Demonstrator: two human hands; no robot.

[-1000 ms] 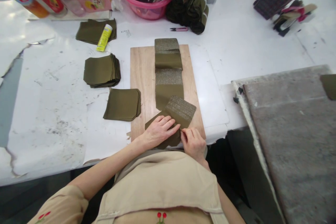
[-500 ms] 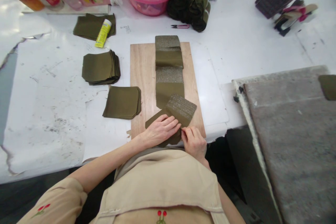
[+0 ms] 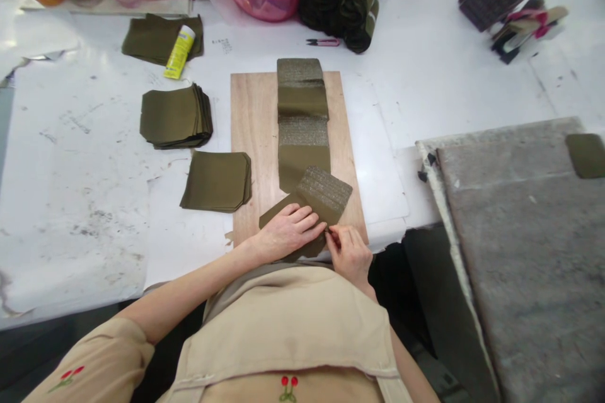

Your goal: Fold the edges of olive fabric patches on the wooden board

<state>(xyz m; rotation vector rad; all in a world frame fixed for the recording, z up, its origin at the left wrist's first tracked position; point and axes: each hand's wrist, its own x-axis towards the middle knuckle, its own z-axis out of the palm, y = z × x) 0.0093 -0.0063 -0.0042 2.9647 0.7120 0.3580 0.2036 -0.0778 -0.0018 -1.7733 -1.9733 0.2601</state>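
Note:
An olive-green fabric piece (image 3: 326,196) with a speckled, shiny band lies askew at the near end of the wooden board (image 3: 253,113). My left hand (image 3: 289,232) rests flat across it, fingers stretched to the right. At the piece's right edge, my right hand (image 3: 348,253) is closed, thumb and forefinger pinching the edge close to the left fingertips. Farther up the board, several similar olive pieces (image 3: 303,164) overlap in a column, their speckled bands showing. Left of the board sits a small stack of olive pieces (image 3: 215,181).
Behind that stack are a thicker olive stack (image 3: 172,114) and another pile (image 3: 146,38) bearing a yellow tube (image 3: 179,53). Thread snips (image 3: 323,42), a pink basket (image 3: 265,0) and tied olive bundles (image 3: 352,9) stand at the back. A grey board (image 3: 524,214) is at right.
The view has shifted slightly, so the table items appear a little higher and farther left. Both hands stay at the same fabric piece, the right still pinching its edge.

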